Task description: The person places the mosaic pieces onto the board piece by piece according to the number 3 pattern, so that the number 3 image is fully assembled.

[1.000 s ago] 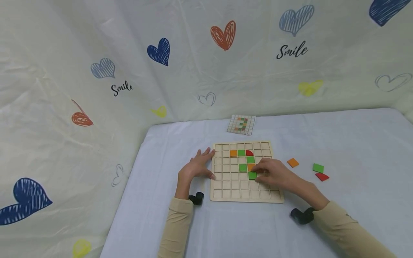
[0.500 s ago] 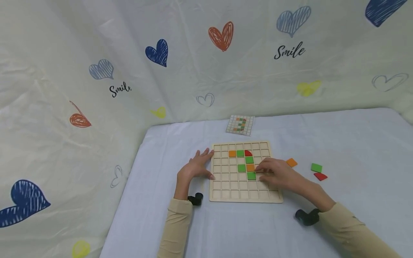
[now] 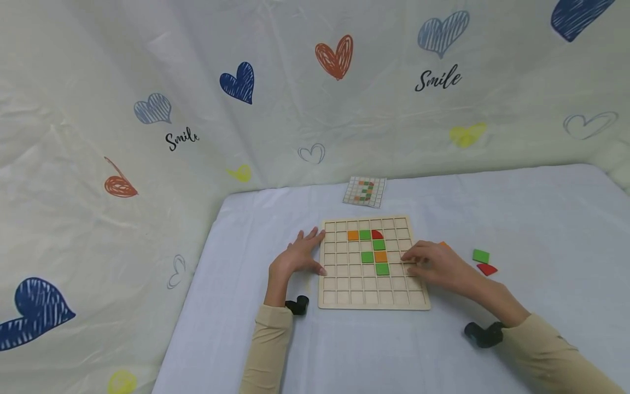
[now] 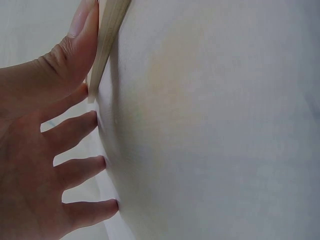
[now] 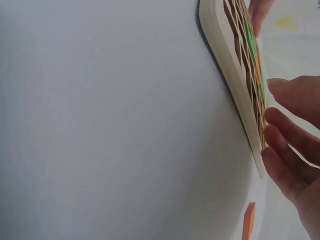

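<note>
A square wooden grid board (image 3: 344, 298) lies on the white cloth. In its cells sit an orange tile (image 3: 353, 235), a red quarter-round tile (image 3: 377, 235), a second orange tile (image 3: 380, 256) and several green tiles (image 3: 382, 268). My left hand (image 3: 297, 257) is spread at the board's left edge, thumb and fingertips touching it. Over the right edge hovers my right hand (image 3: 438, 265), fingers loosely bent and nothing between thumb and fingertips. The right wrist view shows that hand (image 5: 295, 135) beside the board's rim, thumb apart from the fingers.
To the right lie a loose green tile (image 3: 480, 255), a red quarter-round tile (image 3: 487, 269) and an orange tile (image 5: 248, 222), mostly hidden behind the right hand in the head view. Behind the board rests a printed pattern card (image 3: 365, 191). A patterned cloth hangs at the back.
My right hand has drawn back rightward from the orange and green tiles to the board's right edge, now covering most of the loose orange tile. The left hand has stayed at the left edge.
</note>
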The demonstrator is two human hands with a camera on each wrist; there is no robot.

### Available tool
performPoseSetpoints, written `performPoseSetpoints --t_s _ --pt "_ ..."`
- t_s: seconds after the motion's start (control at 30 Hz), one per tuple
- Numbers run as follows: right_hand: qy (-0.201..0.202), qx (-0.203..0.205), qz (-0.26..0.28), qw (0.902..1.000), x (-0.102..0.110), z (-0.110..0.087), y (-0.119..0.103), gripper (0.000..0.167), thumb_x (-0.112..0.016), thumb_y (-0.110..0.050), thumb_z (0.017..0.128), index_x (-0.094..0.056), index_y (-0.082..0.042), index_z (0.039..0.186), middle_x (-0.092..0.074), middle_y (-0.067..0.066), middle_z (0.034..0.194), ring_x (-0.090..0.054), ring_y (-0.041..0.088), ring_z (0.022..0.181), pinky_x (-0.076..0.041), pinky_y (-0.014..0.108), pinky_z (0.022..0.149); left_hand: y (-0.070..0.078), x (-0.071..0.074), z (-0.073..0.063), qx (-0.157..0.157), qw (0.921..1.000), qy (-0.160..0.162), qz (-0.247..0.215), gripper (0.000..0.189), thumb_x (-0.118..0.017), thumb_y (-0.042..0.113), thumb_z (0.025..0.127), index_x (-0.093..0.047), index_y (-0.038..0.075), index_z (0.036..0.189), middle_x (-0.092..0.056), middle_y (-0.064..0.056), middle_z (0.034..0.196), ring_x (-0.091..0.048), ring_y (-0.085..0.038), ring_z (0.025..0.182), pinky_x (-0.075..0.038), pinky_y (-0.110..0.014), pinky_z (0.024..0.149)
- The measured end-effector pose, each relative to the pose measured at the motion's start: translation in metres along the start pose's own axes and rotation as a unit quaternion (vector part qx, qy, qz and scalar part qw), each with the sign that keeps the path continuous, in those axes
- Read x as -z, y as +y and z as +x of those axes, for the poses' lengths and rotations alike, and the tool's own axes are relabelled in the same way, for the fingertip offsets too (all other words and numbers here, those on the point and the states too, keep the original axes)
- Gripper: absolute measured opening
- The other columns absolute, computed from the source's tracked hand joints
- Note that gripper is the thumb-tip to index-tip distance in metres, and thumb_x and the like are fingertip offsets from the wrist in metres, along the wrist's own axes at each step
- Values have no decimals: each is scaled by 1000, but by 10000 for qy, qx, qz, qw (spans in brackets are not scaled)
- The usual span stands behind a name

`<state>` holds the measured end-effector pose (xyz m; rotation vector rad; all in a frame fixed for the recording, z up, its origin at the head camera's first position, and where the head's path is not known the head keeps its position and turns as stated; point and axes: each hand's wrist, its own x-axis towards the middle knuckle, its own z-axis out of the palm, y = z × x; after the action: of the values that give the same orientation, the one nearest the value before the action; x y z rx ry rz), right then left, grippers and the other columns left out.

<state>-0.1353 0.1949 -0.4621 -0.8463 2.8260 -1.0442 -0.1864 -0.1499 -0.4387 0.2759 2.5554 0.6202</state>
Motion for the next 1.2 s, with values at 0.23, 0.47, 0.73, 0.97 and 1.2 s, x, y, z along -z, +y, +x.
performPoseSetpoints --t_s 0.23,0.47,0.73,0.97,1.2 --pt "378 216 -337 9985 2 -11 10 23 -83 0 79 -79 -9 100 -73 -3 95 -63 16 82 -53 28 71 0 0 0 0 10000 -29 26 106 -90 21 79 -28 18 164 -15 -5 173 -2 -38 160 -11 -63 127" --pt "552 246 -512 9969 6 -20 18 26 -84 3 75 -79 -8 97 -72 -3 91 -61 14 79 -54 26 66 -1 0 -1 36 10000 -26 21 106 -90 20 79 -28 18 164 -15 -5 173 -2 -37 160 -11 -63 127" --pt "228 -248 -533 9980 15 -30 19 24 -82 2 78 -78 -6 100 -74 6 101 -65 17 83 -57 31 73 -1 0 -2 10 10000 5 7 106 -90 20 79 -28 18 164 -15 -5 173 -2 -38 160 -11 -64 126" --pt "552 9 -938 9941 21 -43 27 29 -86 5 72 -77 -9 95 -72 -4 91 -63 16 79 -57 30 67 -2 -1 0 -5 10000 -1 -36 106 -90 19 79 -28 18 164 -15 -4 173 -1 -37 160 -11 -64 127" --pt "912 78 -1162 9890 31 -58 44 32 -87 7 68 -78 -10 93 -71 -6 89 -59 8 75 -51 24 60 -1 -2 1 -8 10000 16 25 106 -90 20 78 -28 19 164 -14 -4 173 -1 -38 160 -11 -64 126"
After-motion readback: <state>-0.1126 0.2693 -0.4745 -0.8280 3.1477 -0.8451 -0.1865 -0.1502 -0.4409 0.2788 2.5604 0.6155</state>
